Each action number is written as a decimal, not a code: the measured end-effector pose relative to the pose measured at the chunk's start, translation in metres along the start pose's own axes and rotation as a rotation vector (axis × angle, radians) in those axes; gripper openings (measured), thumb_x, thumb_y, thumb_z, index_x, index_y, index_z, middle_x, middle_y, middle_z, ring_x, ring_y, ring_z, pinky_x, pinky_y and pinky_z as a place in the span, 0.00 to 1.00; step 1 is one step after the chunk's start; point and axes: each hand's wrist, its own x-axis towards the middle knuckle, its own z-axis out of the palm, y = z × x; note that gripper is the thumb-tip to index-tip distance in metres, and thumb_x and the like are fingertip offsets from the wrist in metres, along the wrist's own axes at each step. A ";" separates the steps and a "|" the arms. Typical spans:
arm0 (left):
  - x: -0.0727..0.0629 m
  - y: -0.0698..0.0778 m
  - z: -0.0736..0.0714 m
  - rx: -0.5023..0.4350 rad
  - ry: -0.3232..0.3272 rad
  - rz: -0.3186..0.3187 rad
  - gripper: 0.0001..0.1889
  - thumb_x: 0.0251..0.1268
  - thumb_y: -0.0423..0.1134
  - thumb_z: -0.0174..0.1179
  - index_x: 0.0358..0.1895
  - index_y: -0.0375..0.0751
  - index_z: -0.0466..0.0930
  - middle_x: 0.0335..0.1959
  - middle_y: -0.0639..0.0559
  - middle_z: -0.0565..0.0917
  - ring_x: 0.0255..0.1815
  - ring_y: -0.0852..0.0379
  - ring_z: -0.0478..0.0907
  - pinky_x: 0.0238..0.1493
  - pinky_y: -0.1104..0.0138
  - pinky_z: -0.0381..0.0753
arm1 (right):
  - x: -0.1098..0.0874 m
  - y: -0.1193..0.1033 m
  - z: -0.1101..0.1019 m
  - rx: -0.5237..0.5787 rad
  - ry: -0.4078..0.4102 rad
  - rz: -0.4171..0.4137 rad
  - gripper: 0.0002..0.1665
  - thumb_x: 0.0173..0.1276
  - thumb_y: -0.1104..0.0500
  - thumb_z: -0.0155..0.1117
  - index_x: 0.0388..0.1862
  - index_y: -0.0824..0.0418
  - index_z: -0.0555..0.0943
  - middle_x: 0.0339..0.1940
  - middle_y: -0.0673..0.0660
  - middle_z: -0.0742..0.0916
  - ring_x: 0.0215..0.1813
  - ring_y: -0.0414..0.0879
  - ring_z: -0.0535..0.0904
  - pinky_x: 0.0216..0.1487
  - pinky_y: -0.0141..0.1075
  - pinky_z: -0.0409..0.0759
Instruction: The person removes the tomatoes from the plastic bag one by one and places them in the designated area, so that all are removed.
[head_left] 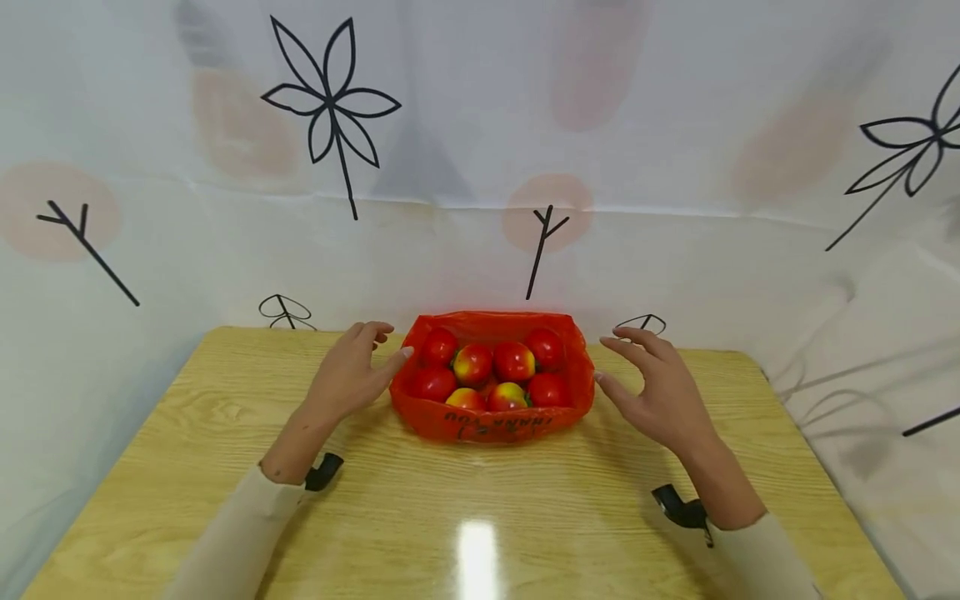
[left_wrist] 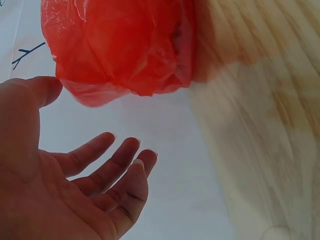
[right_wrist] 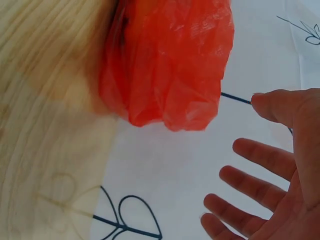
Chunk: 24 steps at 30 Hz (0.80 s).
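The left grip point(head_left: 352, 373) is spread, its thumb reaching to the left side of a red plastic bag point(head_left: 427, 421); whether the thumb touches the film cannot be told. The right grip point(head_left: 660, 396) is spread too, just beside the bag's right side, with a narrow gap between thumb and film in the right wrist view. The bag sits upright with its mouth upward, its crumpled rim around glossy red fruits point(head_left: 472, 364), several with yellow patches; black upside-down "THANK YOU" lettering marks its near wall. Black wrist straps point(head_left: 324, 472) and cream sleeves point(head_left: 232, 533) are nearer the viewer than the bag. The far edge of the table point(head_left: 465, 492) runs close behind the bag; the side edges lie well apart from it, beyond the hands. In front of the bag, a broad stretch of pale wood grain carries a bright reflection. Behind the bag rises a white cloth backdrop point(head_left: 450, 258) with black leaf and twig drawings and faint peach blotches.
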 end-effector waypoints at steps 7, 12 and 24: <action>0.006 0.010 0.004 0.006 -0.005 0.017 0.30 0.75 0.52 0.62 0.72 0.37 0.72 0.62 0.40 0.80 0.60 0.41 0.79 0.60 0.47 0.82 | 0.010 -0.012 0.007 0.032 -0.028 -0.002 0.28 0.68 0.57 0.74 0.66 0.63 0.84 0.68 0.64 0.81 0.69 0.66 0.74 0.64 0.66 0.74; 0.009 0.015 0.005 0.020 0.009 0.033 0.28 0.75 0.49 0.63 0.70 0.37 0.73 0.61 0.40 0.80 0.57 0.42 0.79 0.58 0.48 0.83 | 0.018 -0.021 0.015 0.028 -0.051 -0.021 0.27 0.69 0.57 0.75 0.65 0.64 0.84 0.65 0.63 0.83 0.67 0.64 0.77 0.65 0.64 0.75; 0.018 0.030 0.011 0.018 0.010 0.030 0.27 0.74 0.48 0.63 0.69 0.37 0.74 0.61 0.42 0.80 0.56 0.44 0.80 0.56 0.50 0.86 | 0.033 -0.040 0.029 0.020 -0.216 0.003 0.31 0.69 0.51 0.76 0.68 0.60 0.82 0.66 0.60 0.83 0.68 0.61 0.77 0.68 0.60 0.77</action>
